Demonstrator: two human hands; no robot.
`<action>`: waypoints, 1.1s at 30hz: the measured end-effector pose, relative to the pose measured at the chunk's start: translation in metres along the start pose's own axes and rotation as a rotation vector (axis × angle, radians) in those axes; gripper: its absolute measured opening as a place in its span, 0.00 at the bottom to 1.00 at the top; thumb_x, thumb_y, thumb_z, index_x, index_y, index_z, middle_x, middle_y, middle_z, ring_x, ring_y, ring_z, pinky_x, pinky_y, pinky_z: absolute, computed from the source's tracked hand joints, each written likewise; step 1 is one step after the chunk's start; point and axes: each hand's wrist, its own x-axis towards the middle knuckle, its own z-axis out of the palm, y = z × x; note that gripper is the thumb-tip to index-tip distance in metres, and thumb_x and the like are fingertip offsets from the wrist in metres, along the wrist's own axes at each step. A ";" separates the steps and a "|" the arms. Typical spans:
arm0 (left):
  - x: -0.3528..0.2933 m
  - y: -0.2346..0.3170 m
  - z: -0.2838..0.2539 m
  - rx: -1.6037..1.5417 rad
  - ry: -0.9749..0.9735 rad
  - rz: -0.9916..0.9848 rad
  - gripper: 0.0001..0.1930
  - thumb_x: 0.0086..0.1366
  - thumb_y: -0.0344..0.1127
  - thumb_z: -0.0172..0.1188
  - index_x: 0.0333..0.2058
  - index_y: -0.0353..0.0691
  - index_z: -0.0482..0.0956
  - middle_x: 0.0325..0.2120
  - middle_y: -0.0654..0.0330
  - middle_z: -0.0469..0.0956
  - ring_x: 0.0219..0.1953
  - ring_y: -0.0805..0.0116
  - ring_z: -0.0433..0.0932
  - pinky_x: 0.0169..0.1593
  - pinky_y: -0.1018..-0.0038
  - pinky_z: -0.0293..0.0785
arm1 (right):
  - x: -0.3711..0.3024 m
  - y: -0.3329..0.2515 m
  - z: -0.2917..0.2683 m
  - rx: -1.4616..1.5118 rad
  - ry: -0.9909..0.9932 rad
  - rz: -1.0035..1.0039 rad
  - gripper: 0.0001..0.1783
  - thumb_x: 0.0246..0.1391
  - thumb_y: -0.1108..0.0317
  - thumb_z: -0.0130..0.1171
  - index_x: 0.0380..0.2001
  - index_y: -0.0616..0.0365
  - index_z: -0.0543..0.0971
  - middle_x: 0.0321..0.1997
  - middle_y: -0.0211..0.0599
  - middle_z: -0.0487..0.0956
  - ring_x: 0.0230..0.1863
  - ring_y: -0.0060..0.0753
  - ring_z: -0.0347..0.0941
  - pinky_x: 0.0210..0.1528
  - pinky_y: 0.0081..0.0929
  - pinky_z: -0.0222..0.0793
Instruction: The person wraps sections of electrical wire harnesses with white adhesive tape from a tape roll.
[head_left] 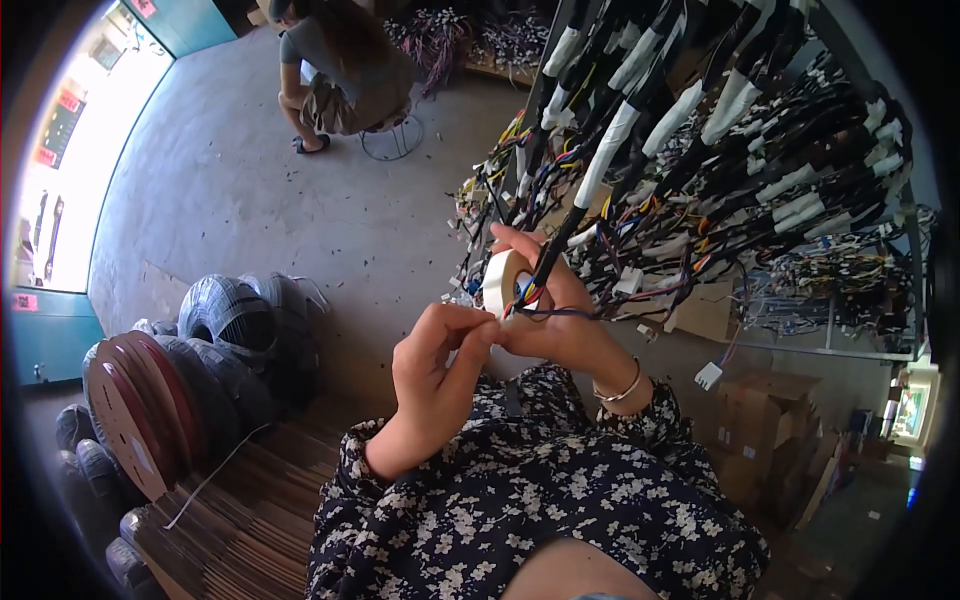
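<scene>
A round white tape roll (pixel 502 287), cupped by the curled right hand (pixel 562 335), should be steadied; the left hand (pixel 442 368) is pinched, contents unclear.

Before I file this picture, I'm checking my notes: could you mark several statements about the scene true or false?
1. The right hand holds a roll of pale tape. True.
2. A bracelet is worn on the left. False: it is on the right.
3. The left hand is far from the tape. False: its fingertips are close by.
4. A brown reel stands left of both hands. True.
5. The other person is standing. False: that person sits on a stool.
</scene>
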 end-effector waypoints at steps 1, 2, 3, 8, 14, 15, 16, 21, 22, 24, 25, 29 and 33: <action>0.005 0.001 -0.001 0.000 0.001 0.006 0.05 0.72 0.23 0.58 0.44 0.31 0.73 0.30 0.60 0.80 0.28 0.77 0.76 0.32 0.81 0.72 | 0.006 0.000 -0.003 -0.002 -0.002 -0.006 0.50 0.42 0.60 0.76 0.69 0.60 0.67 0.60 0.42 0.71 0.63 0.42 0.68 0.67 0.34 0.61; 0.007 0.005 -0.001 -0.042 -0.001 -0.050 0.06 0.71 0.22 0.58 0.45 0.31 0.72 0.32 0.59 0.79 0.28 0.77 0.77 0.32 0.81 0.72 | 0.009 -0.003 -0.008 -0.048 -0.038 -0.044 0.50 0.41 0.60 0.76 0.68 0.60 0.67 0.60 0.42 0.70 0.62 0.41 0.68 0.67 0.34 0.61; 0.009 0.010 0.000 -0.083 -0.004 -0.106 0.08 0.71 0.22 0.58 0.46 0.31 0.71 0.35 0.59 0.79 0.28 0.77 0.77 0.31 0.81 0.73 | 0.010 -0.004 -0.012 -0.092 -0.075 -0.081 0.50 0.41 0.61 0.77 0.68 0.60 0.67 0.60 0.41 0.69 0.62 0.41 0.67 0.66 0.34 0.62; 0.022 0.024 0.004 -0.090 0.025 -0.198 0.15 0.69 0.19 0.59 0.52 0.31 0.69 0.42 0.59 0.74 0.28 0.77 0.78 0.29 0.82 0.74 | 0.005 -0.017 -0.019 0.240 -0.141 0.068 0.54 0.39 0.66 0.76 0.71 0.61 0.64 0.65 0.33 0.64 0.65 0.28 0.64 0.67 0.30 0.60; 0.031 0.025 0.002 0.025 -0.090 -0.230 0.15 0.68 0.23 0.64 0.52 0.35 0.74 0.37 0.64 0.74 0.25 0.79 0.79 0.26 0.83 0.73 | 0.004 -0.014 -0.028 0.194 -0.226 0.021 0.48 0.42 0.74 0.78 0.67 0.58 0.64 0.76 0.44 0.59 0.71 0.31 0.61 0.71 0.32 0.62; 0.032 0.026 0.003 0.034 -0.087 -0.242 0.13 0.67 0.23 0.64 0.49 0.34 0.76 0.36 0.64 0.76 0.25 0.79 0.79 0.25 0.83 0.73 | 0.003 -0.012 -0.028 0.197 -0.221 0.026 0.48 0.42 0.74 0.78 0.67 0.58 0.64 0.76 0.44 0.59 0.71 0.31 0.61 0.71 0.32 0.62; 0.031 0.026 0.004 0.043 -0.084 -0.255 0.11 0.67 0.23 0.64 0.47 0.33 0.77 0.35 0.63 0.77 0.24 0.79 0.79 0.25 0.83 0.73 | 0.002 -0.008 -0.027 0.262 -0.227 0.007 0.49 0.42 0.74 0.78 0.67 0.58 0.64 0.76 0.44 0.59 0.71 0.33 0.61 0.71 0.33 0.62; 0.035 0.015 0.004 0.264 -0.091 -0.073 0.09 0.67 0.23 0.63 0.45 0.32 0.78 0.33 0.59 0.79 0.23 0.75 0.79 0.27 0.80 0.73 | 0.003 0.003 -0.030 0.290 -0.259 -0.144 0.47 0.47 0.74 0.75 0.69 0.57 0.63 0.74 0.42 0.62 0.72 0.34 0.62 0.71 0.34 0.63; 0.035 0.014 0.005 0.340 -0.091 -0.002 0.08 0.67 0.23 0.62 0.44 0.32 0.78 0.33 0.58 0.79 0.24 0.73 0.80 0.29 0.78 0.74 | 0.003 0.004 -0.030 0.291 -0.256 -0.144 0.47 0.47 0.74 0.75 0.69 0.57 0.63 0.74 0.42 0.62 0.72 0.34 0.62 0.71 0.34 0.63; 0.034 0.021 0.008 0.373 -0.089 0.036 0.06 0.67 0.22 0.61 0.42 0.32 0.78 0.33 0.58 0.78 0.26 0.72 0.79 0.30 0.76 0.74 | 0.000 -0.002 -0.028 0.299 -0.253 -0.142 0.46 0.48 0.74 0.76 0.68 0.57 0.64 0.72 0.37 0.64 0.70 0.31 0.63 0.69 0.33 0.65; 0.034 0.024 0.010 0.409 -0.084 0.068 0.05 0.68 0.22 0.59 0.41 0.32 0.77 0.32 0.57 0.77 0.27 0.70 0.79 0.32 0.74 0.74 | -0.002 -0.006 -0.026 0.292 -0.250 -0.146 0.46 0.48 0.74 0.76 0.68 0.57 0.64 0.72 0.37 0.64 0.70 0.31 0.63 0.69 0.33 0.65; 0.032 0.024 0.017 0.386 -0.032 0.001 0.01 0.69 0.22 0.57 0.38 0.32 0.75 0.30 0.57 0.76 0.29 0.70 0.77 0.33 0.74 0.73 | -0.006 -0.012 -0.013 0.398 -0.177 -0.003 0.40 0.52 0.69 0.75 0.67 0.57 0.68 0.68 0.34 0.66 0.70 0.30 0.62 0.65 0.30 0.68; 0.026 0.017 0.021 0.259 0.018 -0.069 0.01 0.69 0.22 0.56 0.37 0.31 0.74 0.30 0.58 0.74 0.28 0.71 0.73 0.32 0.75 0.69 | -0.010 -0.010 -0.001 0.390 -0.128 -0.123 0.40 0.57 0.61 0.72 0.68 0.60 0.68 0.73 0.39 0.63 0.74 0.33 0.59 0.69 0.32 0.64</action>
